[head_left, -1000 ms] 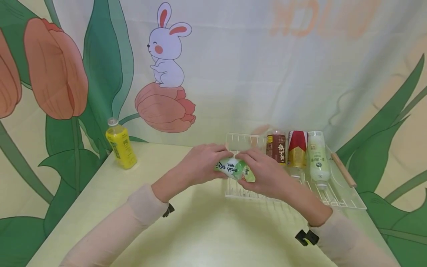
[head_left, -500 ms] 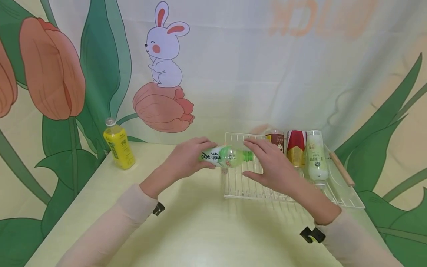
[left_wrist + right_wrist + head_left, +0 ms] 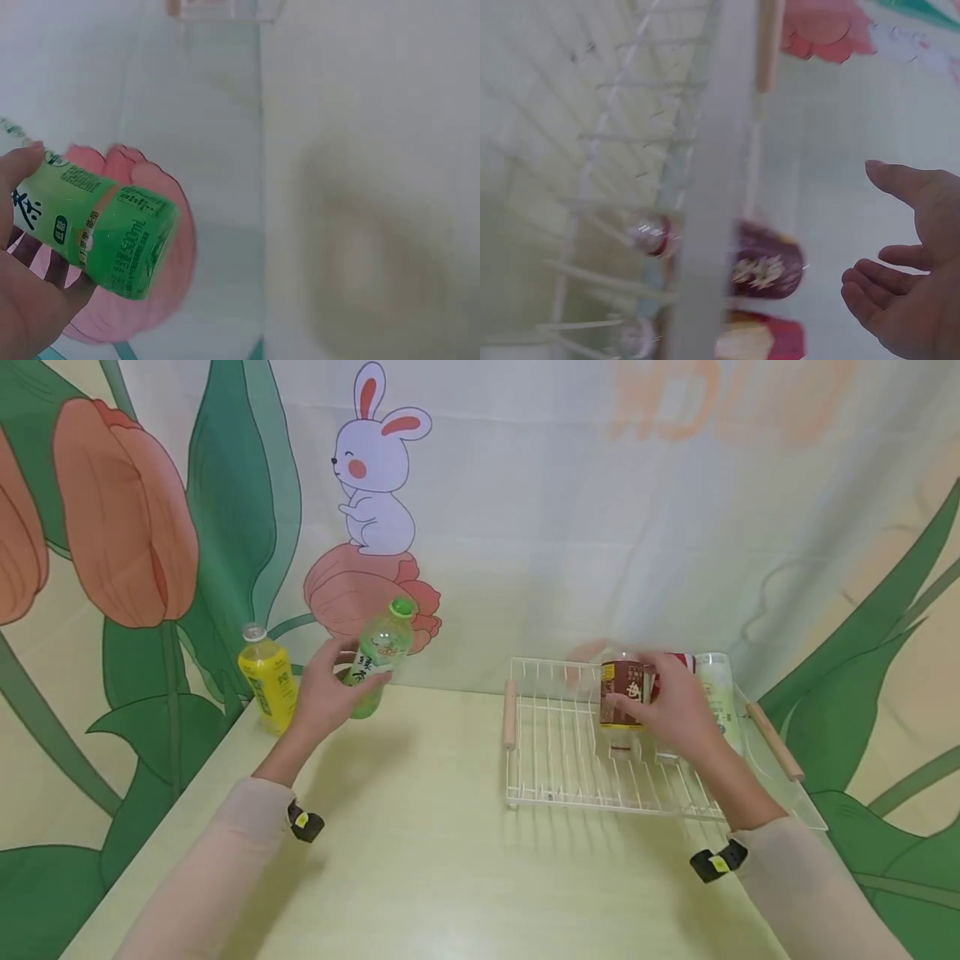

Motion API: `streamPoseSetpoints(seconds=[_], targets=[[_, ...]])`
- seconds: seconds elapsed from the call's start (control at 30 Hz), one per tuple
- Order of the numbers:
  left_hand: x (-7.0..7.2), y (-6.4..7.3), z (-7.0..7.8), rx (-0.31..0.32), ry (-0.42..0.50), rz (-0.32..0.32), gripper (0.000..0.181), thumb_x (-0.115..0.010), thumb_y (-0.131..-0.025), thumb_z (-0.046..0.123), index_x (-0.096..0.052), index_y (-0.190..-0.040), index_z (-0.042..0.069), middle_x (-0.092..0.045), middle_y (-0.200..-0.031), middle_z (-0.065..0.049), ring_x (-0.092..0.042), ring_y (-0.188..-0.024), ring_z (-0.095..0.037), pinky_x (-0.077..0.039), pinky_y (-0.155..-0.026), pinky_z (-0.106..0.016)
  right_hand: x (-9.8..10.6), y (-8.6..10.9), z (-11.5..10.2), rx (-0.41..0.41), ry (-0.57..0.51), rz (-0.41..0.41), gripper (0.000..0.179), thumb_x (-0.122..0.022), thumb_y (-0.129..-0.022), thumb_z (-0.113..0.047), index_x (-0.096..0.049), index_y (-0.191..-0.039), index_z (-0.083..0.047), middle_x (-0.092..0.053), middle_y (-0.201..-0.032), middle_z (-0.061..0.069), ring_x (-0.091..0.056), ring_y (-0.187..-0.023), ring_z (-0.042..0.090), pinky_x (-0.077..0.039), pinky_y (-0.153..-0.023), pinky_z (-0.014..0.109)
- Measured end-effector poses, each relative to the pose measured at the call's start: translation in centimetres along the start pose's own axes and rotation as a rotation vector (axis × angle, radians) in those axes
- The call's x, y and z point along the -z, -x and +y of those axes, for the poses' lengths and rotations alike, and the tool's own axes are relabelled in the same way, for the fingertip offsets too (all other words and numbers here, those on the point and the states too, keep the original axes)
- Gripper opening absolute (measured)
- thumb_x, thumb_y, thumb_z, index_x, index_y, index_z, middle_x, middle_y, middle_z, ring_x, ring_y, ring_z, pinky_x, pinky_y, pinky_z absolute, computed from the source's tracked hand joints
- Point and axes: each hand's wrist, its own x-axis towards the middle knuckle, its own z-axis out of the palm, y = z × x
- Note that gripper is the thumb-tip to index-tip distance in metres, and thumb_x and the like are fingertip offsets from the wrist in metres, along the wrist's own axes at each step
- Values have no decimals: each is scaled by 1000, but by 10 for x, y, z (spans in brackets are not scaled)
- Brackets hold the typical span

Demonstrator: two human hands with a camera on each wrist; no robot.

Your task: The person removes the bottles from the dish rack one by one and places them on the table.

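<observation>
My left hand grips a green tea bottle round its label, tilted with the green cap up and to the right. The left wrist view shows the bottle's green base end beyond the fingers. My right hand is at a brown-labelled bottle lying in a white wire rack. In the right wrist view the right thumb and fingers are spread, apart from the base of that brown bottle. Behind the right hand, a red-and-gold bottle is mostly hidden in the head view.
A yellow drink bottle stands at the table's back left, close to my left hand. A pale green-white bottle lies in the rack's right part. Wooden handles sit at both rack ends. A printed curtain hangs behind the table.
The left hand has carried the green tea bottle from beside the rack to the left, turning its cap upward. The right hand has left that bottle and moved right to the brown one.
</observation>
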Motion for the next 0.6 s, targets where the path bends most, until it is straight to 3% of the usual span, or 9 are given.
streamPoseSetpoints(seconds=[0.2, 0.4, 0.6], targets=[[10, 6, -31, 127, -9, 105, 71, -82, -94, 38, -48, -149, 8, -54, -147, -14, -52, -134, -36, -46, -113, -57, -16, -4, 33, -151, -16, -49, 80, -80, -97, -34, -43, -152, 11, -53, -146, 34, -56, -125, 50, -51, -104, 64], [12, 9, -45, 218, -14, 162, 69, -81, -96, 36, -48, -151, 8, -55, -150, -15, -53, -137, -38, -44, -114, -58, -30, -2, 44, -197, -12, -91, 85, -77, -98, -39, -38, -155, 11, -51, -149, 35, -55, -130, 51, -49, -107, 63], [8, 12, -62, 302, -42, 170, 73, -80, -97, 34, -44, -155, 8, -51, -155, -16, -49, -142, -39, -43, -116, -57, -38, -2, 47, -231, 28, -120, 87, -73, -100, -44, -35, -157, 9, -47, -152, 35, -49, -134, 51, -45, -110, 66]])
